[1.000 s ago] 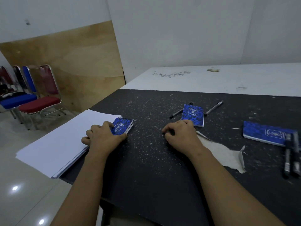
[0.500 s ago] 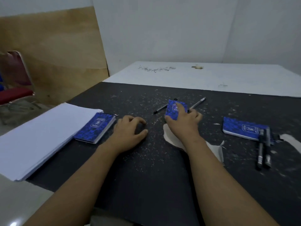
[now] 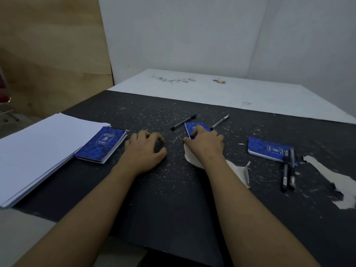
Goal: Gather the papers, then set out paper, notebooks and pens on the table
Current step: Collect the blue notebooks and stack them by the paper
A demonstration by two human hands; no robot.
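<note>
A stack of white paper (image 3: 38,151) lies at the left end of the black table (image 3: 173,199). Beside it sits a blue spiral notebook (image 3: 102,144), free of any hand. My left hand (image 3: 143,151) rests on the bare tabletop to its right, fingers curled and apart, holding nothing. My right hand (image 3: 205,143) lies over a second blue notebook (image 3: 194,126), thumb at its near edge, with a black pen (image 3: 184,122) and a silver-tipped pen (image 3: 220,121) lying on either side. A third notebook (image 3: 265,149) lies at the right, with two pens (image 3: 288,170) across its corner.
Torn patches in the black covering show pale material under my right wrist (image 3: 238,170) and at the far right (image 3: 339,182). A white tabletop (image 3: 231,93) continues beyond the black part up to the wall. A plywood board (image 3: 48,54) leans at the left.
My left hand let go of the left notebook and slid right onto bare table. My right hand reached forward onto the middle notebook. The view turned right, away from the chairs.
</note>
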